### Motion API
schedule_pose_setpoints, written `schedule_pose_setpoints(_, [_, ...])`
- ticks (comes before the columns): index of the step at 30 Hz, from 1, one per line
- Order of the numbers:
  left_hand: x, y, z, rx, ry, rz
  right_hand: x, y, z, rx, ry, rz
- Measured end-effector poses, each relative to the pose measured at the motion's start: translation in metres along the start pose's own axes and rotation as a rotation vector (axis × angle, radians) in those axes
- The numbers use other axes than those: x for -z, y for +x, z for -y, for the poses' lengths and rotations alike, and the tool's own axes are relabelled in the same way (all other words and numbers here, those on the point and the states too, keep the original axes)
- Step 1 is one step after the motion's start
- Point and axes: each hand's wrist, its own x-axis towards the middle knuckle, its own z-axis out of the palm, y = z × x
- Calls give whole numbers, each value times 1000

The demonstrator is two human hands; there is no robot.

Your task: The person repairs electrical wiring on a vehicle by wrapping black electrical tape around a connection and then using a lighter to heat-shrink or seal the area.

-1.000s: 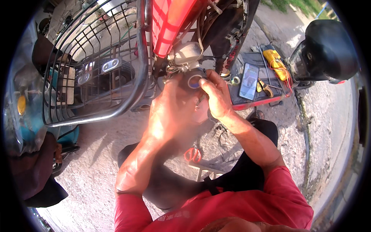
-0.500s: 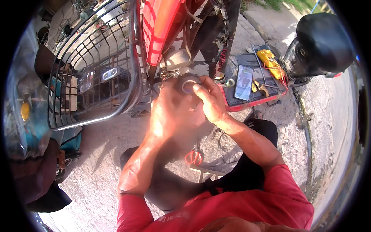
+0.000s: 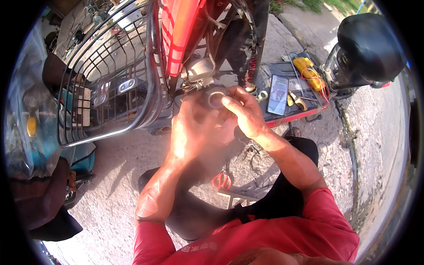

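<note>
Between thumb and fingers, my right hand [image 3: 246, 112] grips a roll of tape [image 3: 216, 100], dark with a pale inner ring. My left hand [image 3: 189, 123] is close beside it on the left, fingers curled in; a hazy patch hides what they pinch. Just beyond both hands sits a grey metal housing [image 3: 198, 70] with a clamp-like lower edge, below the red body panel [image 3: 180, 37] of a bike. My left fingertips reach up near that housing; whether they touch it I cannot tell.
A black wire basket [image 3: 117, 75] stands to the left. On a dark red-edged surface [image 3: 274, 73] lie a phone [image 3: 278, 95], a yellow meter [image 3: 309, 73] with red leads, and pliers [image 3: 298, 101]. A black saddle [image 3: 371, 44] is far right. Orange-handled scissors [image 3: 221, 180] lie below my hands.
My right hand and the tape roll have shifted very slightly; the hold looks the same. The view has moved a little, so the basket appears a bit further right.
</note>
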Motion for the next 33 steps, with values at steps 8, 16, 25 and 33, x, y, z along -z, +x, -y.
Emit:
schedule_pose_setpoints(8, [-7, -20, 1, -327, 267, -109, 4, 1, 16, -95, -56, -48])
schedule_pose_setpoints(16, [-12, -23, -7, -310, 327, -16, 10, -1, 16, -77, -144, -45])
schedule_pose_setpoints(25, [-18, -21, 3, -318, 292, 36, 14, -3, 19, 53, -336, -18])
schedule_pose_setpoints(33, [-15, -18, 9, -347, 277, 44, 18, -3, 16, 10, -110, 7])
